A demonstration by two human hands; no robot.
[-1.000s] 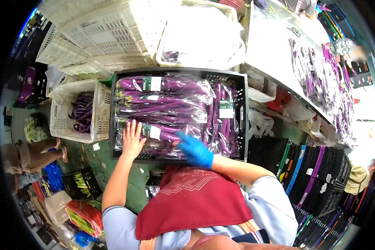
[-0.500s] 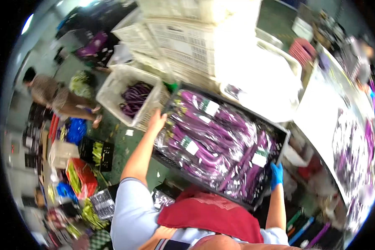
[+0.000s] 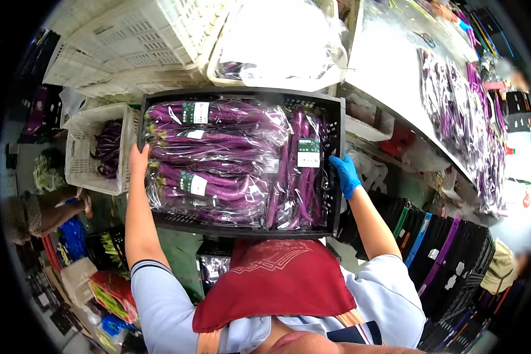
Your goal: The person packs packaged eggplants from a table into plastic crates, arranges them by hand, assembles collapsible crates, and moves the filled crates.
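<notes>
A black plastic crate (image 3: 242,232) is held level in front of my body, full of long purple eggplants packed in clear bags (image 3: 218,147) with green and white labels. Most bags lie crosswise, while those at the right end run lengthwise. My left hand (image 3: 138,158), bare, grips the crate's left end. At the opposite end my right hand (image 3: 345,175), in a blue glove, has hold of the wall. The fingers of both hands are partly hidden by the crate.
White crates (image 3: 141,41) are stacked ahead. A white basket of loose eggplants (image 3: 76,150) stands at left. Bagged eggplants lie on the table (image 3: 389,76) at right, with scissors (image 3: 426,39). Black crates (image 3: 436,253) stand at lower right. People are at both sides.
The view has swung to the right, so the basket and stacked crates now appear further left. The crate, tilted in the picture before, now looks level and stays in both hands.
</notes>
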